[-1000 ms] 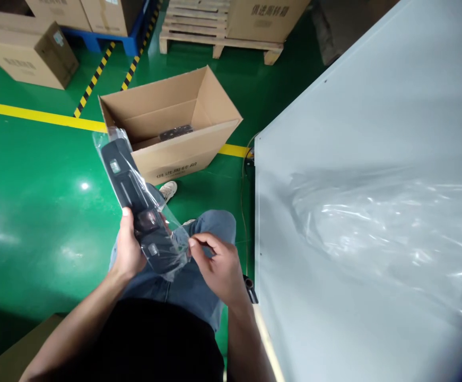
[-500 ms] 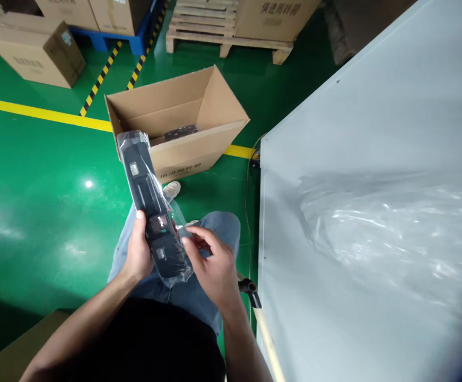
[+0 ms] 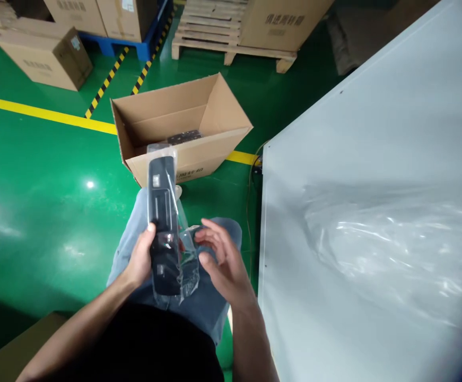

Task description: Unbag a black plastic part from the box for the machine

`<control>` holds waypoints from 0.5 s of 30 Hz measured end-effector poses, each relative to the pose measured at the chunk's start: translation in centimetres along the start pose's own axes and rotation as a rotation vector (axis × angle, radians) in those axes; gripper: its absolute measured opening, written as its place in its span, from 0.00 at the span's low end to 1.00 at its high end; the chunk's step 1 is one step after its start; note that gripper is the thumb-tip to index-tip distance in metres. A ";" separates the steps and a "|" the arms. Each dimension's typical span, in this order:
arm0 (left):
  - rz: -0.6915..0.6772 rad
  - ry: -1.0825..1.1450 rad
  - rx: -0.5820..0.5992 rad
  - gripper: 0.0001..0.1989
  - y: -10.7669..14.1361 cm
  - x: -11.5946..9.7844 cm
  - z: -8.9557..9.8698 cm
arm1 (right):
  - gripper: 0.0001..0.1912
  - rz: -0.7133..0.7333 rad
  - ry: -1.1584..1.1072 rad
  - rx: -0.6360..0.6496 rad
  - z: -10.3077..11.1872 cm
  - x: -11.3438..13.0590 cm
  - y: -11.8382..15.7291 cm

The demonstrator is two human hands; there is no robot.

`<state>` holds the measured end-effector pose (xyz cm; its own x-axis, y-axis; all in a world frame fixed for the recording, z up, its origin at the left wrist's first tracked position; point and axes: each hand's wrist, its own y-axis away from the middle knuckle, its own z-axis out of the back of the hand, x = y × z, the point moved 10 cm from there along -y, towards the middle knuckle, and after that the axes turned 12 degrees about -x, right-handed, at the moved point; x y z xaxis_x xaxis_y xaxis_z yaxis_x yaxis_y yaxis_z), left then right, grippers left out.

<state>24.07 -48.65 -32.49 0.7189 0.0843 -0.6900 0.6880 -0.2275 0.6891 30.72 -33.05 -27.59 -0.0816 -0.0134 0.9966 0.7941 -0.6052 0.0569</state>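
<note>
A long black plastic part (image 3: 163, 204) in a clear plastic bag stands nearly upright over my lap. My left hand (image 3: 141, 257) grips its left edge, with the thumb on the front face and the fingers hidden behind. Loose film of the clear bag (image 3: 190, 268) bulges out along the right side of the part. Just right of that film is my right hand (image 3: 223, 260), its fingers apart and nothing held in them. Beyond the part, an open cardboard box (image 3: 191, 159) on the floor has dark bagged parts (image 3: 184, 137) inside.
A large pale grey surface (image 3: 286, 212) fills the right side, with a clear plastic sheet (image 3: 382, 244) on it. Behind the box are a wooden pallet (image 3: 231, 50), a blue pallet (image 3: 143, 50) and a closed carton (image 3: 43, 55). A cable (image 3: 249, 196) runs down beside the grey surface.
The bagged black part has turned more upright and shifted slightly right and down. My right hand has let go of the plastic film and moved a little right, its fingers opening.
</note>
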 end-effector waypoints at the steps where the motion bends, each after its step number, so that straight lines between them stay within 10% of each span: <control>1: -0.023 -0.043 0.010 0.39 0.1 0.3 0.0 | 0.26 -0.005 0.007 -0.007 -0.3 0.4 -0.3; 4: -0.106 -0.143 0.003 0.32 0.5 0.8 0.3 | 0.13 -0.032 0.064 -0.072 -1.1 1.0 -1.0; 15: -0.090 -0.281 0.051 0.32 1.2 0.8 1.0 | 0.17 -0.064 -0.076 -0.183 1.2 -0.5 -0.5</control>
<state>25.35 -49.83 -32.46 0.5946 -0.1642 -0.7871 0.7369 -0.2803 0.6151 31.10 -31.79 -28.00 -0.0771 0.0856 0.9933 0.6653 -0.7377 0.1152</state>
